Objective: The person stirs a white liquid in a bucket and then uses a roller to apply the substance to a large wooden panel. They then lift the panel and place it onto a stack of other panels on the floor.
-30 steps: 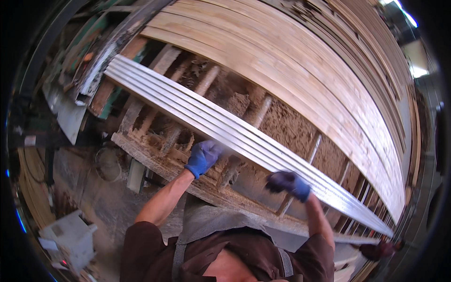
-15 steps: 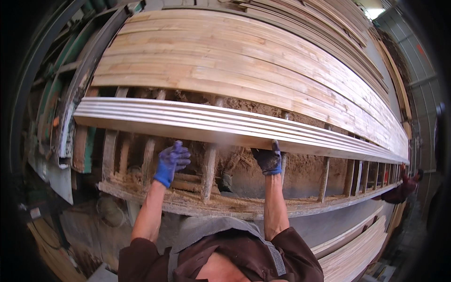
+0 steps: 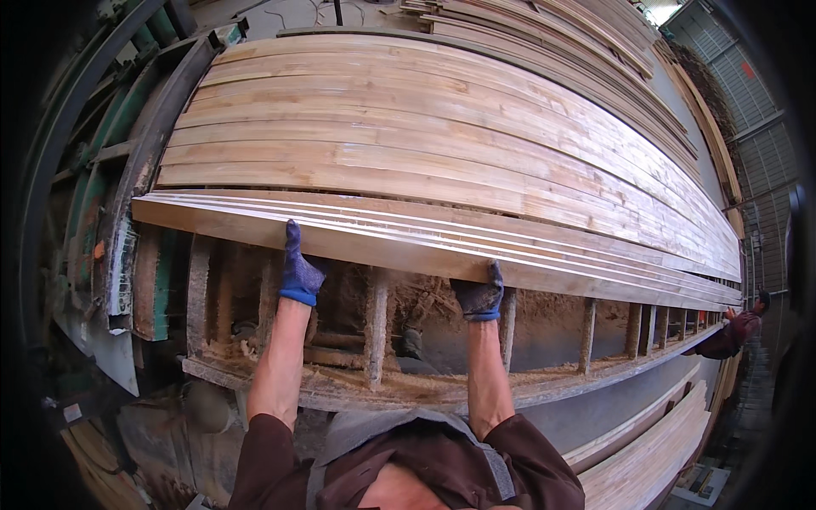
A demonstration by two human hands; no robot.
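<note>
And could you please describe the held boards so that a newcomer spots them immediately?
Find the broad layer of pale planks, upper middle. Along its near side, the left hand and right hand hold the narrow boards, set apart by bright, parallel white lines.

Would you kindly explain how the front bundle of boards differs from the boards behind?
The front bundle forms a narrow band; the boards behind spread wider. The bundle shows pale edges, the boards behind broad faces. The left hand and right hand touch the bundle, not the boards behind. Both are long.

Brown shirt [image 3: 274, 466], grey apron [image 3: 387, 421], hands [image 3: 303, 275] in blue-cuffed purple gloves [image 3: 481, 295]
</note>
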